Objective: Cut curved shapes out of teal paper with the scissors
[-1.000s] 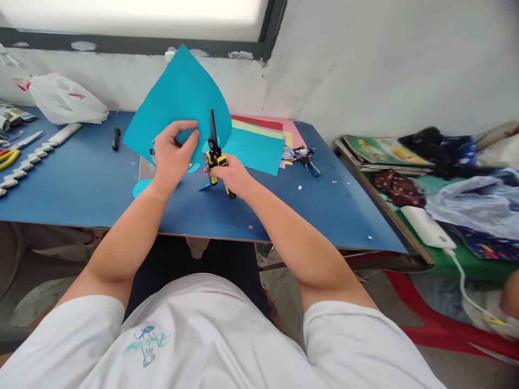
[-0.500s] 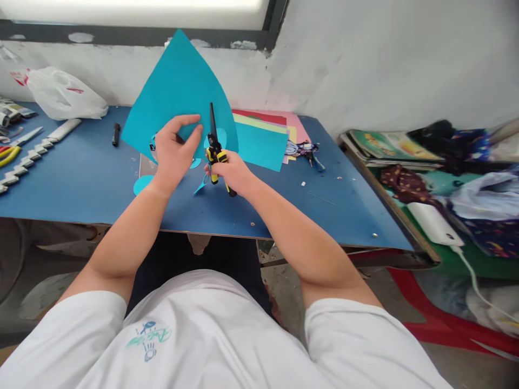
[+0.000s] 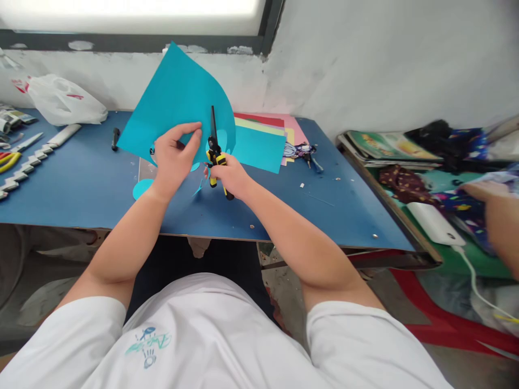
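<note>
My left hand (image 3: 177,150) pinches a large sheet of turquoise paper (image 3: 178,92) near its lower edge, holding it up above the desk. In my right hand (image 3: 231,175) are black scissors (image 3: 213,141) with yellow-and-black handles, their blades pointing up against the paper's right side. A narrow turquoise offcut (image 3: 198,188) hangs below the scissors. Beside my left wrist, a cut turquoise piece with a rounded edge (image 3: 142,189) lies on the desk. My fingers partly cover the sheet's lower part.
The blue desk (image 3: 101,200) carries stacked coloured paper (image 3: 261,146) behind my right hand. Along the left are a white plastic bag (image 3: 65,100), a folded white zigzag strip (image 3: 30,161) and yellow-handled scissors (image 3: 10,162). Another person's hand (image 3: 488,190) reaches over the right-hand table.
The turquoise sheet has tilted slightly left and its top has dropped a little. The blades remain beside it. Another person's hand has come in at the right, over the cloth.
</note>
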Demonstrator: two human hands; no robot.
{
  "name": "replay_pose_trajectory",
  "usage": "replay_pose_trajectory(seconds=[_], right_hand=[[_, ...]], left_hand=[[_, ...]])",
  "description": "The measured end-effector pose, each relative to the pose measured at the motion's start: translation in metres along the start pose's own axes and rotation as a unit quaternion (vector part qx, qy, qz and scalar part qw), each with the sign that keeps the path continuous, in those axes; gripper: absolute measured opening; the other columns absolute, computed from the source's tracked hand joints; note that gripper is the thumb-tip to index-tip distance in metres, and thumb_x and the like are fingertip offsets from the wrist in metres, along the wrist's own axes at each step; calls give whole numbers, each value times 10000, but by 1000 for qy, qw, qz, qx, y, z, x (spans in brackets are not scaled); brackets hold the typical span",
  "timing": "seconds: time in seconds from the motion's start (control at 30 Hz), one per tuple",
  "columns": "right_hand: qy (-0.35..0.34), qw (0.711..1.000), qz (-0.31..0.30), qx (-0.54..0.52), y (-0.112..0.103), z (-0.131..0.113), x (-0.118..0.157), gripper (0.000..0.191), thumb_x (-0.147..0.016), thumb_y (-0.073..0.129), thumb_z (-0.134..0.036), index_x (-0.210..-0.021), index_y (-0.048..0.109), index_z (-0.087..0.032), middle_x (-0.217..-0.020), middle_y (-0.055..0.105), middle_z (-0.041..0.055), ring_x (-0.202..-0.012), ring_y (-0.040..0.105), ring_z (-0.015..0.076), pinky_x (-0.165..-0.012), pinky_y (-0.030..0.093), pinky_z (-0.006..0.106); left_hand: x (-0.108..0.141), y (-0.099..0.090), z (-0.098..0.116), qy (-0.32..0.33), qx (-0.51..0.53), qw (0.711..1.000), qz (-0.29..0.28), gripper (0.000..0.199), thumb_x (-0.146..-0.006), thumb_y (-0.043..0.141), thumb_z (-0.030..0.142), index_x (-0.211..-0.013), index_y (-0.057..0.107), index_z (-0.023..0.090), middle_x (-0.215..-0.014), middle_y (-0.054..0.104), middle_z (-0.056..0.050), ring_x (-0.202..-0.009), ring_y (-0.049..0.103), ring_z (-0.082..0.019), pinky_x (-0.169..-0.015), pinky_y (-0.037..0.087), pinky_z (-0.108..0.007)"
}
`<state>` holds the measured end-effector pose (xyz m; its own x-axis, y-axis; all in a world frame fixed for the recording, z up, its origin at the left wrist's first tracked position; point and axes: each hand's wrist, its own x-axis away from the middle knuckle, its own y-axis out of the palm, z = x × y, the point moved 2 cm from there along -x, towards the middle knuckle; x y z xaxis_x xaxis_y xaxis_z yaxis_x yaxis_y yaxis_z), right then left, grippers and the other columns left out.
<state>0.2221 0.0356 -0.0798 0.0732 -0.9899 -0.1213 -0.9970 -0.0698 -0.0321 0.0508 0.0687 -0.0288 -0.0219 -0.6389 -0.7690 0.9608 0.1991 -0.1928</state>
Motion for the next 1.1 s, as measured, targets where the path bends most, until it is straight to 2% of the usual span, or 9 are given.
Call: replay_pose_trajectory(seconds=[0.13,0.27,0.33,0.53,0.63,0.8,0.87,0.97,1.1], right_hand=[[5,1000,3,-10,1,0,2,225,-709,745,-171,-844,592,-264,-762,620,-17,-747,621,207,-713,525,355],[29,999,-2,-33,4,0,3,263,-701,739,-164,-891,588,-264,-887,721,10,-781,647,206,-729,538,361],[28,999,-7,-33,4,-1,3,266,-706,744,-167,-897,586,-265,-919,740,18,-804,668,211,-734,542,361],[-8,999,5,40,0,-6,4,202,-752,737,-177,-853,588,-268,-809,669,-5,-797,631,213,-704,490,347],[-20,998,7,66,-1,-8,4,186,-755,715,-186,-895,621,-265,-812,669,-11,-781,599,207,-707,474,352],[-27,999,13,46,1,-5,3,219,-751,702,-198,-928,596,-273,-825,635,-12,-810,624,218,-735,518,355],[-24,999,17,37,2,-4,4,224,-764,730,-202,-911,578,-274,-829,619,-10,-797,612,214,-732,528,356],[-22,999,25,25,3,-4,5,260,-772,762,-190,-867,537,-278,-825,607,-4,-788,601,214,-711,528,356],[-21,999,28,15,3,-6,5,234,-766,713,-144,-808,524,-275,-800,615,7,-790,612,220,-689,505,354]], left_hand=[[2,2,-1,5,-7,1000,9,398,-1049,814,634,-1159,911,264,-1122,904,-77,-834,796,-214,-709,636,-349],[4,4,-2,9,-14,1000,8,357,-1060,802,608,-1163,903,283,-1113,900,-64,-808,778,-217,-703,619,-368],[4,5,-1,11,-23,1000,10,356,-1055,797,621,-1140,899,291,-1087,896,-59,-791,767,-218,-693,615,-375],[3,3,0,-1,-30,999,17,473,-1016,793,743,-1096,863,283,-1007,853,-56,-797,748,-217,-734,640,-375],[2,1,-1,-1,-22,1000,17,500,-1012,785,772,-1081,842,280,-1044,842,-67,-846,757,-235,-782,663,-401],[4,0,0,9,-31,999,26,449,-1052,761,730,-1101,804,287,-1070,816,-79,-1039,783,-279,-892,678,-432],[5,2,2,6,-28,999,21,453,-1057,752,732,-1110,795,284,-1059,806,-77,-993,777,-267,-864,663,-423],[7,3,4,6,-33,999,8,475,-1049,739,753,-1092,800,284,-1014,808,-62,-820,729,-224,-758,617,-398],[8,4,6,18,-52,998,3,465,-1045,728,754,-1078,820,299,-948,812,-43,-712,665,-195,-684,572,-380]])
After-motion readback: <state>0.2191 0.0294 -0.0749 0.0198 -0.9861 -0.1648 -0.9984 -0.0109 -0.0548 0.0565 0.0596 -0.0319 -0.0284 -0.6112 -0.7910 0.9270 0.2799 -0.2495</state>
